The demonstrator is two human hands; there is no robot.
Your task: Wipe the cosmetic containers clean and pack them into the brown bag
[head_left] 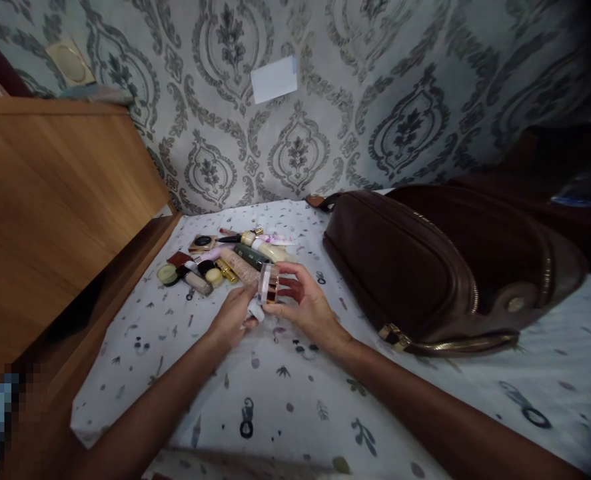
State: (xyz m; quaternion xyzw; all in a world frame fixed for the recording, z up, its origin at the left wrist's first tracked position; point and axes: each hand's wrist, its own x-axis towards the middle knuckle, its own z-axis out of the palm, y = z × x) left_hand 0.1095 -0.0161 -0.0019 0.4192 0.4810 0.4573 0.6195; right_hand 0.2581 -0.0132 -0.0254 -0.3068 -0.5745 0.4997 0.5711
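Observation:
My right hand [302,300] grips a small clear jar with a rose-gold band [269,285], held upright over the printed bed sheet [285,400]. My left hand [232,319] is closed just beside it, pinching a small white piece [255,310] under the jar. Right behind both hands lies a heap of cosmetics [225,257]: tubes, compacts, small round pots and a lipstick.
A large brown leather bag with a gold zip [425,273] lies on its side to the right of my hands. A wooden cabinet [50,200] stands along the left edge of the bed. Patterned wallpaper with a white card [274,79] rises behind.

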